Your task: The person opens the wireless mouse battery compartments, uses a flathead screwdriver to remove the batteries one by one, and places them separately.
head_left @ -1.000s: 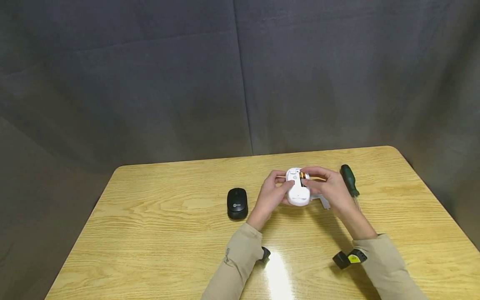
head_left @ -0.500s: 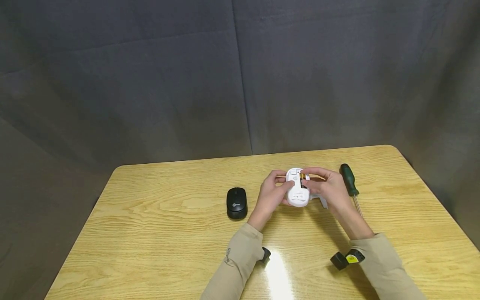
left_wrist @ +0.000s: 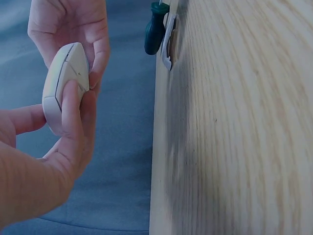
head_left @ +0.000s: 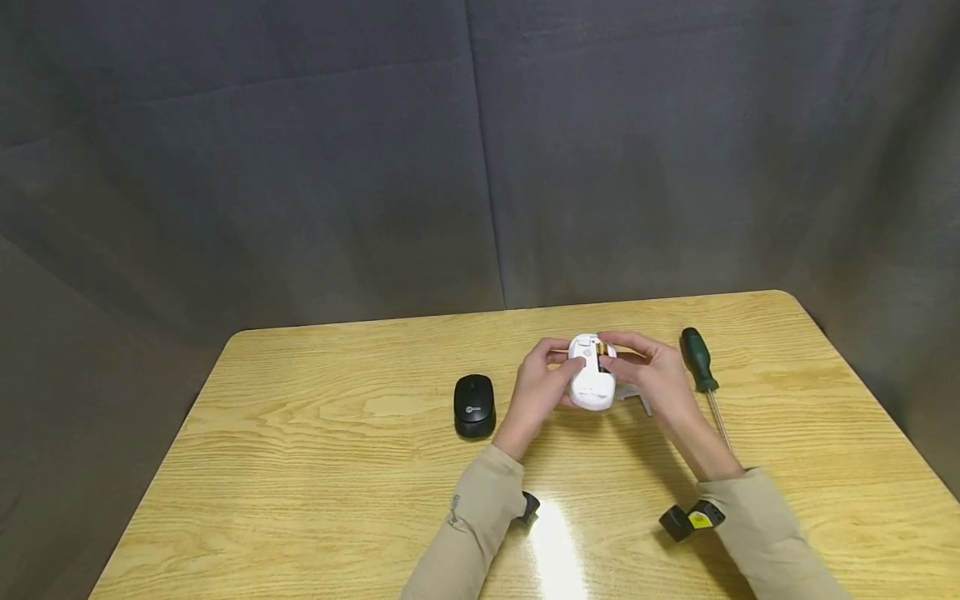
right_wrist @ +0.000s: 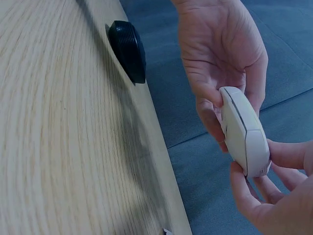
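Above the table, a white computer mouse [head_left: 592, 392] is held underside up between two hands. My left hand [head_left: 538, 385] grips its left side, thumb on the underside and fingers beneath. On the other side, my right hand [head_left: 662, 377] pinches the mouse's edge, with its thumb at the open battery slot. A battery [head_left: 602, 349] with a copper-coloured end shows in that slot, partly covered by the right fingers. The left wrist view shows the mouse [left_wrist: 66, 81] edge-on with fingertips on both faces. From the right wrist, its smooth white shell [right_wrist: 239, 132] is visible.
A black mouse [head_left: 474, 407] sits on the wooden table [head_left: 337, 467], left of the hands. To the right lies a screwdriver [head_left: 697, 360] with a green handle. A thin white cover [head_left: 636, 398] lies behind the right hand, partly hidden. A dark curtain [head_left: 375, 183] hangs behind the table.
The white mouse and both hands have shifted slightly left. The right forearm has also moved a little left, showing more of the screwdriver's shaft. The grip stays the same.
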`<control>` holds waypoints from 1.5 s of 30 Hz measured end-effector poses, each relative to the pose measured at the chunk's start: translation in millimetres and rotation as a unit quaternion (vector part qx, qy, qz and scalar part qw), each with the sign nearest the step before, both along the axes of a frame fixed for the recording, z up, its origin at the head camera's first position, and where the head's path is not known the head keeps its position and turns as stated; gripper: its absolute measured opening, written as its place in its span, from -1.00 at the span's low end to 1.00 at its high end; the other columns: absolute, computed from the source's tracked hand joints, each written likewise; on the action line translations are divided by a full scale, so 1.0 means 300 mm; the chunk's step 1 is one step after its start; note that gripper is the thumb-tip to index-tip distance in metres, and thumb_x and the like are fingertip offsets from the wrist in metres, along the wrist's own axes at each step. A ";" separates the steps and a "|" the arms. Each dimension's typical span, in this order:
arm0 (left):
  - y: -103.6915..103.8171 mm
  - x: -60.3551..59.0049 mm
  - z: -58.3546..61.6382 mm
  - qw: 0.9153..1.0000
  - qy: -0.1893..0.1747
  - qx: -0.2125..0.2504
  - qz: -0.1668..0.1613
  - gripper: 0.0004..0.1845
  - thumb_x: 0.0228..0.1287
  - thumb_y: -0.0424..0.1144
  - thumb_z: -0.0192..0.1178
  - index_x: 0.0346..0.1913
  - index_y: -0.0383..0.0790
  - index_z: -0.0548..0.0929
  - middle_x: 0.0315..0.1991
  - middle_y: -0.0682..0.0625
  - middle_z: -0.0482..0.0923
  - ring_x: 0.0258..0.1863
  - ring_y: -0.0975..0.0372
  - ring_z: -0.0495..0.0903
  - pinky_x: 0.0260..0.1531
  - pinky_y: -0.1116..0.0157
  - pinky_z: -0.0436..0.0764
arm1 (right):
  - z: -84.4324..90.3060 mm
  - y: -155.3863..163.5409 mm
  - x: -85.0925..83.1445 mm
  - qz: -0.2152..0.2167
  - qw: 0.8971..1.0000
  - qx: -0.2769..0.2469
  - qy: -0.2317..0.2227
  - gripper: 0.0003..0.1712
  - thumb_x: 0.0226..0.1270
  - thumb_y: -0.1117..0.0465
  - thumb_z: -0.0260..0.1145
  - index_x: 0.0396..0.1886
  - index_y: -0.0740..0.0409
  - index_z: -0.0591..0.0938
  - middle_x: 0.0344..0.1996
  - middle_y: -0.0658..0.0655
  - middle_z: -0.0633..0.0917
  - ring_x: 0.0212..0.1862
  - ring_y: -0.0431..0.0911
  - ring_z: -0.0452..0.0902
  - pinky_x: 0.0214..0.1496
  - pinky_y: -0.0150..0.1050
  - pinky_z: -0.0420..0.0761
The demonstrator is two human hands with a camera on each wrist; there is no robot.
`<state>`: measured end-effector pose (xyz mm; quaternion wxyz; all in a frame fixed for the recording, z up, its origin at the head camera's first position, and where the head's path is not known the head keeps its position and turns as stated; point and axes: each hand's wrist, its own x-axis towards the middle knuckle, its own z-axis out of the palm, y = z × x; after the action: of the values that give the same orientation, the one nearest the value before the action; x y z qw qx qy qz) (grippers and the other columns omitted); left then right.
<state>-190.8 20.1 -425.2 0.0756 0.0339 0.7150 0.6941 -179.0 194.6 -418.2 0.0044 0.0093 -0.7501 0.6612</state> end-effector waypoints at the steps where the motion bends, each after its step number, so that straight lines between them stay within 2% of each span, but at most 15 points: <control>1: 0.000 -0.001 0.000 1.000 0.001 -0.001 0.001 -0.61 0.41 -0.32 0.26 0.22 -0.41 0.56 -0.05 -0.16 0.59 -0.36 0.22 0.61 -0.55 0.30 0.71 | -0.003 0.000 0.000 0.000 1.000 0.001 0.004 -0.55 0.46 0.36 0.33 0.28 0.48 0.58 0.25 0.33 0.59 -0.03 -0.30 0.63 -0.05 -0.41 0.65; 6: 0.003 0.000 -0.004 1.000 0.000 -0.002 0.000 -0.62 0.39 -0.33 0.28 0.20 -0.40 0.58 -0.06 -0.15 0.60 -0.37 0.22 0.62 -0.57 0.32 0.69 | -0.013 0.000 -0.003 -0.009 1.000 0.005 0.013 -0.59 0.44 0.38 0.34 0.22 0.49 0.62 0.24 0.25 0.62 -0.04 -0.27 0.64 -0.05 -0.41 0.64; 13: 0.002 0.005 -0.008 1.000 -0.008 -0.008 0.001 -0.63 0.42 -0.31 0.26 0.20 -0.39 0.59 -0.07 -0.15 0.64 -0.40 0.24 0.62 -0.58 0.36 0.66 | -0.006 -0.004 -0.003 0.000 1.000 -0.006 0.029 -0.65 0.41 0.47 0.32 0.13 0.58 0.62 0.32 0.37 0.57 0.13 -0.26 0.58 0.09 -0.48 0.58; 18: 0.001 0.009 -0.004 1.000 -0.010 -0.014 0.001 -0.64 0.43 -0.30 0.25 0.20 -0.39 0.60 -0.08 -0.15 0.67 -0.39 0.24 0.63 -0.55 0.36 0.66 | 0.000 -0.005 0.001 0.005 1.000 -0.006 0.030 -0.67 0.43 0.46 0.31 0.11 0.59 0.63 0.34 0.36 0.55 0.19 -0.22 0.57 0.12 -0.49 0.57; 24: 0.005 0.008 -0.006 1.000 -0.011 -0.021 0.002 -0.65 0.44 -0.29 0.25 0.20 -0.36 0.61 -0.07 -0.15 0.67 -0.36 0.22 0.64 -0.56 0.35 0.67 | -0.011 -0.011 -0.001 -0.002 0.999 -0.013 0.046 -0.68 0.46 0.42 0.33 0.10 0.55 0.66 0.22 0.27 0.67 0.17 -0.27 0.60 0.17 -0.47 0.56; 29: 0.002 0.009 -0.002 1.000 0.002 -0.030 -0.002 -0.64 0.45 -0.28 0.24 0.21 -0.36 0.59 -0.06 -0.16 0.66 -0.36 0.21 0.64 -0.52 0.26 0.71 | -0.003 -0.023 0.004 -0.007 0.996 0.004 0.088 -0.72 0.45 0.38 0.36 0.05 0.49 0.70 0.10 0.30 0.73 0.08 -0.30 0.65 0.11 -0.46 0.60; 33: -0.004 0.007 0.003 1.000 0.006 -0.028 -0.003 -0.63 0.45 -0.27 0.23 0.22 -0.36 0.58 -0.03 -0.17 0.64 -0.33 0.20 0.66 -0.47 0.20 0.74 | 0.006 -0.036 0.006 -0.024 0.991 0.038 0.126 -0.76 0.40 0.41 0.39 0.00 0.44 0.74 0.06 0.34 0.74 0.03 -0.30 0.64 0.07 -0.50 0.59; 37: -0.008 0.004 0.000 0.999 0.007 -0.035 0.000 -0.65 0.43 -0.28 0.24 0.20 -0.34 0.60 -0.03 -0.16 0.65 -0.33 0.21 0.64 -0.55 0.31 0.67 | 0.006 -0.044 0.011 -0.050 0.986 0.064 0.146 -0.78 0.39 0.40 0.41 -0.01 0.39 0.77 -0.03 0.32 0.77 -0.05 -0.34 0.65 -0.01 -0.52 0.60; 42: -0.007 -0.001 0.002 0.999 0.022 -0.045 -0.005 -0.67 0.40 -0.28 0.27 0.16 -0.32 0.64 -0.06 -0.13 0.67 -0.35 0.25 0.62 -0.55 0.37 0.60 | 0.003 -0.038 0.016 -0.105 0.979 0.063 0.165 -0.81 0.38 0.31 0.45 -0.07 0.32 0.80 -0.14 0.29 0.80 -0.18 -0.35 0.69 -0.15 -0.53 0.62; 45: -0.004 -0.003 0.004 0.998 0.038 -0.056 -0.008 -0.68 0.38 -0.29 0.28 0.13 -0.33 0.65 -0.08 -0.13 0.67 -0.33 0.28 0.61 -0.43 0.41 0.59 | 0.002 -0.033 0.017 -0.121 0.976 0.049 0.173 -0.81 0.38 0.31 0.46 -0.09 0.31 0.81 -0.17 0.26 0.81 -0.20 -0.33 0.70 -0.17 -0.52 0.62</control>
<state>-191.6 18.8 -424.0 0.0562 0.0615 0.7548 0.6507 -173.7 184.6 -417.7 0.2131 0.0328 -0.7652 0.6066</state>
